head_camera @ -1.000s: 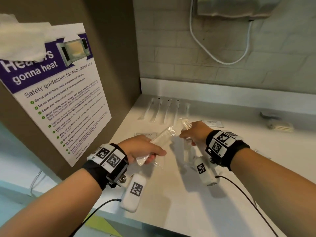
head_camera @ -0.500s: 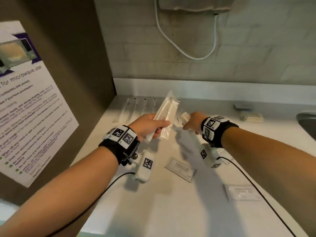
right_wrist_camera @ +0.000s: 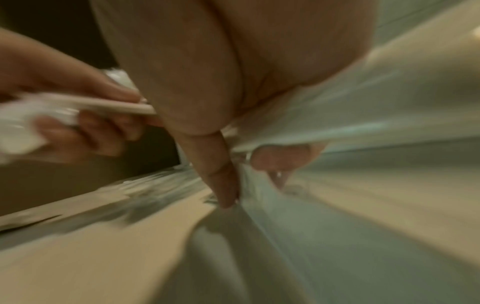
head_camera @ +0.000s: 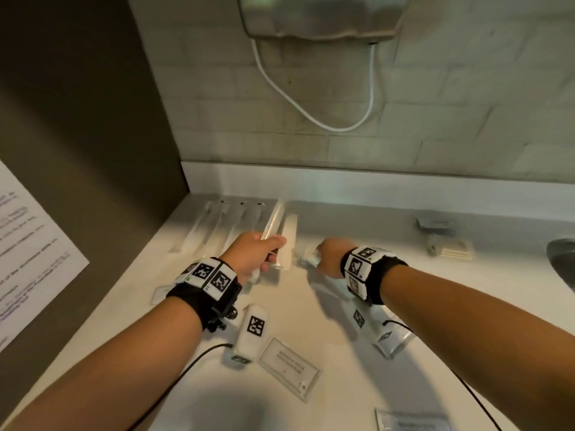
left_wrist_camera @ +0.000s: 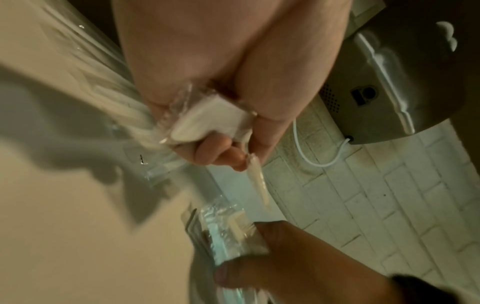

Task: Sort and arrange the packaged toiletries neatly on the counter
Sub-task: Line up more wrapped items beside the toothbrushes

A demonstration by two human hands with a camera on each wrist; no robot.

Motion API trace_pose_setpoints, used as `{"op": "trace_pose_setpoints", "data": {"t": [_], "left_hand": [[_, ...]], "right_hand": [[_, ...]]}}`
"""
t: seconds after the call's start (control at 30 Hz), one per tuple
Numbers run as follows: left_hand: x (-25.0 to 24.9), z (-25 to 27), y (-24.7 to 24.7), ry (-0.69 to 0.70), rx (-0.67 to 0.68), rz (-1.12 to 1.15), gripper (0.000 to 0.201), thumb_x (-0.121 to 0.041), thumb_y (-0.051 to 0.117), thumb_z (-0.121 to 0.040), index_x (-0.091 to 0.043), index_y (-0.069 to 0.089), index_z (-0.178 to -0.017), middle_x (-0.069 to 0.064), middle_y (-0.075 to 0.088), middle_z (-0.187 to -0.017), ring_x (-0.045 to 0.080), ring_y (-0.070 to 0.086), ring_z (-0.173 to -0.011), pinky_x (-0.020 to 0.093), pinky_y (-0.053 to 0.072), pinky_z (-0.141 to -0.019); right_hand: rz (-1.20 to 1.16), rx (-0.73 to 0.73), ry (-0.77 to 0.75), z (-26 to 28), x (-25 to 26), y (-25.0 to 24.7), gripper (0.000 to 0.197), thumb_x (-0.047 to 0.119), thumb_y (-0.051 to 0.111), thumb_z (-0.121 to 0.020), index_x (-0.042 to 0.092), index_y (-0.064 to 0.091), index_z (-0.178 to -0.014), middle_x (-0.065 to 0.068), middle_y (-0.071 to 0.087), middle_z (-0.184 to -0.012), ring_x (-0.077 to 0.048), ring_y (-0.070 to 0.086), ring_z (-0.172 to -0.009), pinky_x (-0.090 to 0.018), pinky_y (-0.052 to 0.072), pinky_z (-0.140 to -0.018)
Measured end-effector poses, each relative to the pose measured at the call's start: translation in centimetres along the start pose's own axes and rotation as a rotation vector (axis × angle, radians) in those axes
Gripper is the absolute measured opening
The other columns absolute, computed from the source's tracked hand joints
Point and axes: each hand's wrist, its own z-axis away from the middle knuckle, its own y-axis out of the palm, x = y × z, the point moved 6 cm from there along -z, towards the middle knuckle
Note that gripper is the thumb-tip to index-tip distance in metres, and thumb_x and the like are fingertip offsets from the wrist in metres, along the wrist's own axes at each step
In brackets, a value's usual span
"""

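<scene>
My left hand (head_camera: 258, 255) grips a long clear-wrapped toothbrush packet (head_camera: 273, 220) by its lower end, tilted up toward the back wall; the white handle end (left_wrist_camera: 207, 121) shows between its curled fingers. It hovers at the right end of a row of several wrapped toothbrushes (head_camera: 217, 225) lying at the back left of the white counter (head_camera: 326, 309). My right hand (head_camera: 326, 256) holds a second clear packet (head_camera: 308, 258), low over the counter just to the right; its wrapper (left_wrist_camera: 233, 232) shows blurred in the left wrist view.
A flat sachet printed "shampoo with conditioner" (head_camera: 289, 365) lies near the front, another sachet (head_camera: 410, 424) at the bottom right, one (head_camera: 395, 340) under my right wrist. A small boxed item (head_camera: 451, 247) sits at the back right, by a sink edge (head_camera: 563, 262). A brown panel (head_camera: 77, 150) walls the left side.
Both hands moved forward toward the back of the counter. The left hand brought its packet over to the right end of the toothbrush row; the right hand dropped lower with its packet.
</scene>
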Motion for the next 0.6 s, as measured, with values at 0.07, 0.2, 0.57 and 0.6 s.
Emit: {"op": "trace_pose_setpoints", "data": {"t": [0.07,0.2,0.57,0.6], "left_hand": [[-0.5,-0.3,0.5,0.0,0.003,-0.016,0.012,-0.021,0.065,-0.093,-0.01,0.064,-0.098,-0.002,0.051,-0.066,0.005,0.045,-0.047,0.014,0.037,-0.041],[-1.1,-1.0,1.6,-0.021,0.023,-0.099,0.014,-0.025,0.063,-0.094,-0.013,0.062,-0.1,-0.002,0.05,-0.067,0.007,0.04,-0.046,0.013,0.034,-0.038],[-1.5,-5.2,5.1,0.037,0.042,-0.307,0.014,-0.019,0.078,-0.081,-0.01,0.068,-0.075,-0.002,0.058,-0.054,0.011,0.048,-0.045,0.021,0.037,-0.044],[-2.1,-5.8,5.4,0.048,0.037,-0.338,0.017,-0.019,0.079,-0.079,-0.013,0.067,-0.069,-0.003,0.058,-0.053,0.01,0.049,-0.043,0.02,0.037,-0.045]], "right_hand": [[0.034,0.043,-0.057,1.5,0.7,0.7,0.033,0.025,0.057,-0.089,0.003,0.067,-0.112,-0.014,0.068,-0.112,-0.032,0.064,-0.103,-0.031,0.05,-0.081],[0.013,0.143,-0.116,4.9,1.0,2.4,0.034,0.027,0.059,-0.087,0.005,0.066,-0.112,-0.01,0.068,-0.109,-0.028,0.064,-0.1,-0.032,0.051,-0.082],[-0.684,-0.075,0.139,2.2,-7.5,-2.7,0.066,0.022,0.086,-0.067,0.005,0.055,-0.123,-0.007,0.07,-0.069,-0.012,0.055,-0.044,-0.024,0.05,-0.051],[-0.73,-0.119,0.171,1.0,-8.4,-3.6,0.057,0.022,0.086,-0.068,0.012,0.057,-0.116,-0.005,0.069,-0.067,-0.012,0.057,-0.046,-0.024,0.051,-0.052]]}}
